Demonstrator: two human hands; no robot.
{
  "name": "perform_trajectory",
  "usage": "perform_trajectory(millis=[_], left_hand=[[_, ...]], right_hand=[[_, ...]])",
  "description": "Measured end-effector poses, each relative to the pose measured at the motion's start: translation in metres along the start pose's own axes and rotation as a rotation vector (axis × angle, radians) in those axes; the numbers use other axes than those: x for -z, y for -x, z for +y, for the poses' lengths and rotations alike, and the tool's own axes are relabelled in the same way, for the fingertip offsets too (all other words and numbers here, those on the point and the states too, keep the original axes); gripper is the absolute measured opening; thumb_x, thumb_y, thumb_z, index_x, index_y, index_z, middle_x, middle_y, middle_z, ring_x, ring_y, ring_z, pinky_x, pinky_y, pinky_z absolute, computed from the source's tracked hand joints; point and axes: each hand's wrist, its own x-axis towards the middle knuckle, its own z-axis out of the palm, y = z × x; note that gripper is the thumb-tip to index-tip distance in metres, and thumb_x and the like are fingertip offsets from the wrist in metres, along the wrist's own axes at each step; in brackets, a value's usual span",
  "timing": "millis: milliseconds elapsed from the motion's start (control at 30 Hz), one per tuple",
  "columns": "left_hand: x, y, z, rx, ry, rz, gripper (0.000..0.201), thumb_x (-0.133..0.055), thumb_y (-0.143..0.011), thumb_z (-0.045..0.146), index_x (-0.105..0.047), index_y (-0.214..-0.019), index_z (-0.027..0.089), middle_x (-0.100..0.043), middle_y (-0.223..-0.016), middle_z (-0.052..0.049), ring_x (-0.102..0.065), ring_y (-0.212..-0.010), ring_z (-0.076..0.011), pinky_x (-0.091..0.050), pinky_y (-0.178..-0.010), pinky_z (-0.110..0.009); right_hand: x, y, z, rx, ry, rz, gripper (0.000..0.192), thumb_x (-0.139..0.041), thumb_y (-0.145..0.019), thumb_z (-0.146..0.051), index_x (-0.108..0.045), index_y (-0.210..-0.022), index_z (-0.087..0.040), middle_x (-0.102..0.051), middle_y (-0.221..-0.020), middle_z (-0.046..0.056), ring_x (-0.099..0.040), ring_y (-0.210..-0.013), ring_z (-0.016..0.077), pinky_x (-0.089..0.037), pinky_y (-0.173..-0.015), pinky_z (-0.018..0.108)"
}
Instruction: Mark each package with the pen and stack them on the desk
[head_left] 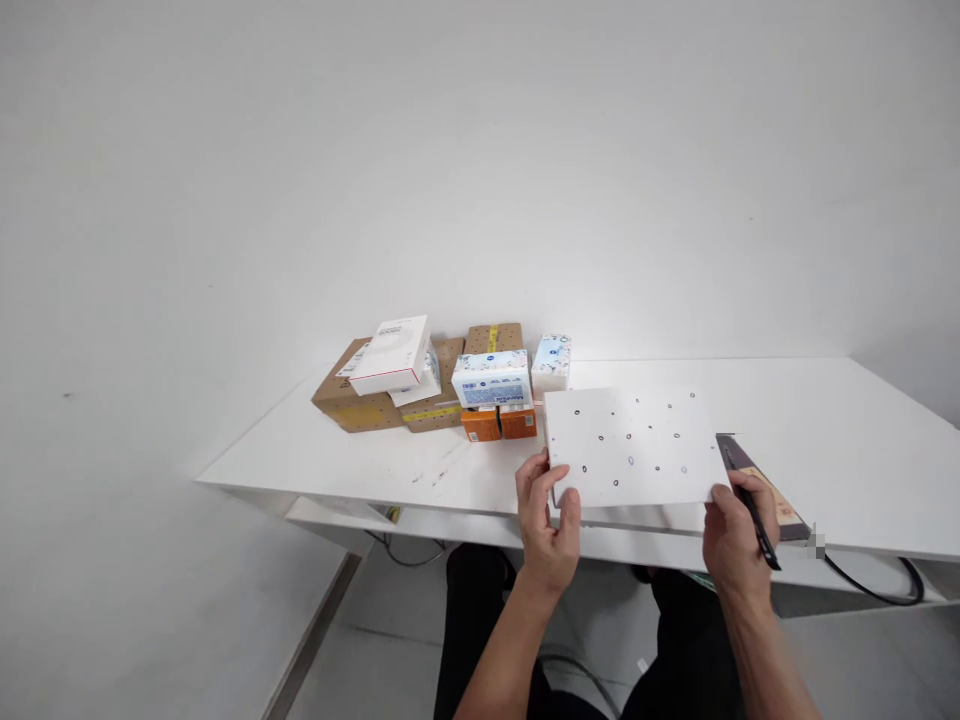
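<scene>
A flat white box (pixel 637 445) dotted with small hand-drawn circles is held up above the front of the table, tilted toward me. My left hand (pixel 549 525) grips its lower left corner, thumb in front and fingers along the side edge. At the lower right corner, my right hand (pixel 739 530) pinches the box with its thumb. A black pen (pixel 756 520) also rests in that right hand, lying slantwise across the fingers. Behind the right hand lies a dark and tan flat item (pixel 780 505), partly hidden.
Along the wall on the white table (pixel 255 455) stand cardboard boxes (pixel 364 412), a white box (pixel 391 355) on top, tissue packs (pixel 491 378) over an orange box (pixel 481 425), and another tissue pack (pixel 552 360). A black cable (pixel 874 597) hangs at the front right edge.
</scene>
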Motion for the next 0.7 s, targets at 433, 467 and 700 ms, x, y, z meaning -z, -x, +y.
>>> perform_trajectory(millis=[433,467,700], left_hand=[[-0.003,0.046,-0.021,0.253,0.158,-0.040,0.054,-0.056,-0.087,0.028,-0.035,-0.136,0.022,-0.044,-0.135,-0.016,-0.047,-0.127,-0.0250,-0.043,-0.103,-0.041],[-0.004,0.047,-0.021,0.271,0.141,-0.038,0.053,-0.055,-0.087,0.027,-0.035,-0.136,0.021,-0.045,-0.134,-0.016,-0.048,-0.126,-0.0246,-0.043,-0.103,-0.041],[-0.002,0.032,-0.008,0.045,-0.140,0.016,0.055,-0.049,-0.084,0.014,-0.034,-0.136,0.022,-0.041,-0.134,-0.016,-0.042,-0.128,-0.0259,-0.041,-0.104,-0.049]], right_hand=[[0.025,0.024,0.030,-0.100,0.115,0.098,0.030,-0.067,-0.059,-0.027,-0.054,-0.084,-0.020,-0.056,-0.079,0.000,-0.054,-0.076,0.0185,-0.040,-0.070,0.034],[0.027,0.025,0.031,-0.122,0.173,0.089,0.029,-0.068,-0.059,-0.028,-0.055,-0.083,-0.020,-0.056,-0.076,-0.001,-0.053,-0.074,0.0178,-0.041,-0.069,0.033],[0.027,0.016,0.020,-0.087,0.274,0.125,0.029,-0.072,-0.058,-0.035,-0.059,-0.080,-0.020,-0.059,-0.076,0.001,-0.056,-0.077,0.0217,-0.045,-0.074,0.039]])
